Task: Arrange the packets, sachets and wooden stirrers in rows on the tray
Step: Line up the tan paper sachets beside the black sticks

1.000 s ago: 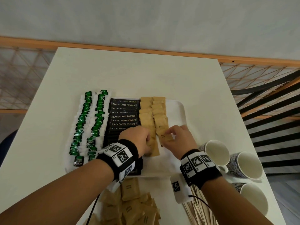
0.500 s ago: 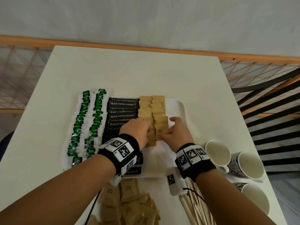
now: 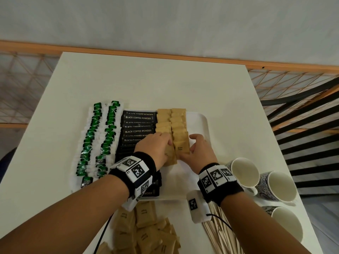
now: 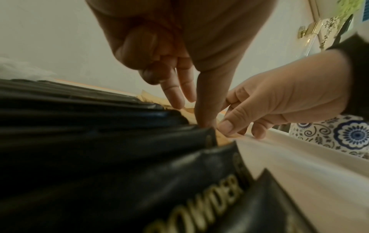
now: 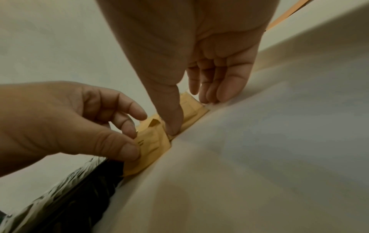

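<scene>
Both hands have moved farther up the tray [image 3: 200, 125]; left hand [image 3: 156, 149] pinches a brown sachet [image 3: 169, 156], right hand [image 3: 199, 151] seemingly pinches another sachet [image 3: 181, 147]; bare tray lies rightward.

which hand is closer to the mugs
Right. The right hand is on the brown sugar sachets, on the side of the tray nearest the mugs. The left hand sits farther off, over the black coffee packets.
</scene>
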`<act>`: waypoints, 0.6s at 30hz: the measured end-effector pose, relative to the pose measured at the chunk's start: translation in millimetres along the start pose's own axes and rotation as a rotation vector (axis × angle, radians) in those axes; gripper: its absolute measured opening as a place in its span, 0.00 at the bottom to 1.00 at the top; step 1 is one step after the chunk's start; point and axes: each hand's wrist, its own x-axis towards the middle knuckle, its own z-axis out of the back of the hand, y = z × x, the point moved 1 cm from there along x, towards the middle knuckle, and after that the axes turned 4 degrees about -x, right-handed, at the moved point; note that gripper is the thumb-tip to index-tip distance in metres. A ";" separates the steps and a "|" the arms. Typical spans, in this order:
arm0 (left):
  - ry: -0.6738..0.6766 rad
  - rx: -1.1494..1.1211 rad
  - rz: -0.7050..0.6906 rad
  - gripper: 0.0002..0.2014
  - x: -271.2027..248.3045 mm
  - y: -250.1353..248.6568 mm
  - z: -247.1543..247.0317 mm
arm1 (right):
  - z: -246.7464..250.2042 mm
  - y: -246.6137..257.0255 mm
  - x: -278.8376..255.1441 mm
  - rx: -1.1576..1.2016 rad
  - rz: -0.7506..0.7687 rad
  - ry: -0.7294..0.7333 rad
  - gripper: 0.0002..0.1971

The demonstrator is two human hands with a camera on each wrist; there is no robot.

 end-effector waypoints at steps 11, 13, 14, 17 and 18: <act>-0.125 -0.227 0.133 0.07 -53.5 36.4 31.1 | 13.3 4.8 -29.9 -0.054 0.083 -0.027 0.34; -0.130 -0.227 0.148 0.07 -73.6 48.7 34.3 | 14.9 5.8 -42.7 -0.084 0.159 -0.028 0.27; -0.119 -0.222 0.147 0.07 -84.9 53.6 34.3 | 14.8 6.7 -50.9 -0.109 0.203 -0.006 0.22; -0.036 -0.198 0.130 0.08 -119.0 66.7 27.9 | 8.5 9.5 -81.1 -0.208 0.314 0.167 0.13; 0.010 -0.183 0.126 0.10 -129.6 71.6 23.5 | 4.2 9.4 -92.0 -0.250 0.341 0.244 0.13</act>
